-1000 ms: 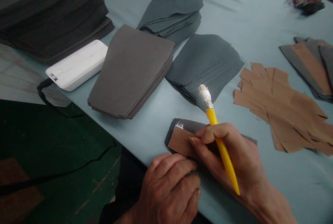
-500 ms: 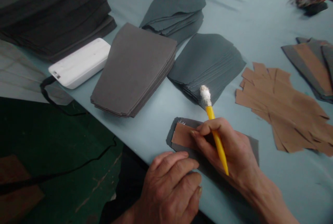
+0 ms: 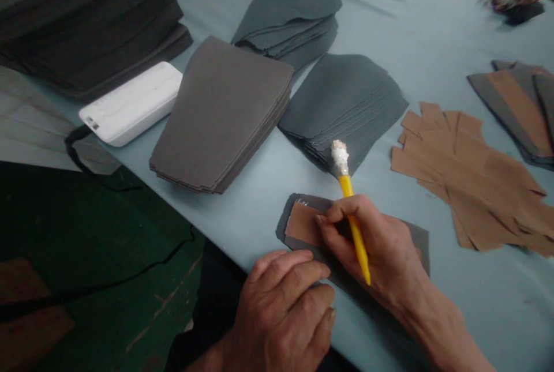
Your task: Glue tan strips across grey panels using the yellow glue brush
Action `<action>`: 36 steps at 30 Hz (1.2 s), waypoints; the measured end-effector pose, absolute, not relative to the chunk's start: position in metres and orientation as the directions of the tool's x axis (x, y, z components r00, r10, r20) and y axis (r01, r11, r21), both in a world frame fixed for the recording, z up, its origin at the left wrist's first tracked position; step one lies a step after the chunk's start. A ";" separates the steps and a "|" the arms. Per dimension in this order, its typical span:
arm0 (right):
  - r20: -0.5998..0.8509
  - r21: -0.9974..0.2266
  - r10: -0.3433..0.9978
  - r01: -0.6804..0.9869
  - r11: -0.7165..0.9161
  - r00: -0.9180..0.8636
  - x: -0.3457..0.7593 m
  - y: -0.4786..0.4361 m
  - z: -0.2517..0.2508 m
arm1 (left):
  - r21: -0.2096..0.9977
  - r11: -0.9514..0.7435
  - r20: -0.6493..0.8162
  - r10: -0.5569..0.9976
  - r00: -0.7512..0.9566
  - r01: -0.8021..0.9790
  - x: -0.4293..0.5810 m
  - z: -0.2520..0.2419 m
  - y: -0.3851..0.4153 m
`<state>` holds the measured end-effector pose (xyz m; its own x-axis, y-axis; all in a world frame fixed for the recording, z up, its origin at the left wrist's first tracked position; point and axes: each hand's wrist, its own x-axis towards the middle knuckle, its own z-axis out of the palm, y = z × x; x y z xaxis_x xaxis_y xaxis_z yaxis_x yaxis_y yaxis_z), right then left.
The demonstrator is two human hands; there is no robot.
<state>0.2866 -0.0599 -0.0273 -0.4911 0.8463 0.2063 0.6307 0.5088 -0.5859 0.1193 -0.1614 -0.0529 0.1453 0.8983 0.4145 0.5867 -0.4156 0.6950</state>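
Partly under right fingers (image 3: 355,207), tan strip (image 3: 302,224)

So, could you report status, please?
Right grip: yellow-handled brush, thumb on flat brown strip. Left grip: curled near underlying dark grey panel. Right grip partly hides strip.

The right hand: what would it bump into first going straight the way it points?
Past the brown strip beneath it, the right hand would probably meet the brownish-grey stack first, though depth is unclear.
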 end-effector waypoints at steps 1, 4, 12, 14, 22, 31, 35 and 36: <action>0.203 -0.582 0.846 0.634 0.509 -0.493 0.287 -0.060 -0.027 | 0.696 -0.415 0.413 0.899 0.147 0.586 0.119 -0.053 -0.162; 0.210 -0.561 0.841 0.643 0.521 -0.498 0.287 -0.061 -0.027 | 0.698 -0.416 0.411 0.899 0.149 0.582 0.120 -0.055 -0.162; 0.211 -0.543 0.832 0.646 0.537 -0.514 0.284 -0.060 -0.026 | 0.702 -0.410 0.409 0.902 0.141 0.583 0.121 -0.053 -0.162; 0.213 -0.532 0.835 0.656 0.535 -0.508 0.283 -0.060 -0.026 | 0.703 -0.411 0.408 0.901 0.145 0.580 0.121 -0.053 -0.162; 0.264 -0.490 0.808 0.648 0.583 -0.527 0.282 -0.060 -0.030 | 0.696 -0.416 0.409 0.899 0.153 0.584 0.119 -0.054 -0.162; 0.293 -0.421 0.772 0.648 0.634 -0.565 0.282 -0.061 -0.030 | 0.747 -0.409 0.380 0.910 0.170 0.524 0.113 -0.045 -0.161; 0.295 -0.397 0.773 0.664 0.634 -0.561 0.283 -0.063 -0.030 | 0.747 -0.415 0.385 0.907 0.170 0.519 0.111 -0.043 -0.160; 0.296 -0.394 0.777 0.670 0.630 -0.556 0.283 -0.063 -0.030 | 0.741 -0.413 0.386 0.907 0.168 0.529 0.111 -0.042 -0.159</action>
<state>0.2826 -0.0629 -0.0302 -0.5563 0.7766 0.2957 0.6697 0.6297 -0.3937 0.1107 -0.1588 -0.0417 0.1681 0.9073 0.3855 0.5295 -0.4130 0.7410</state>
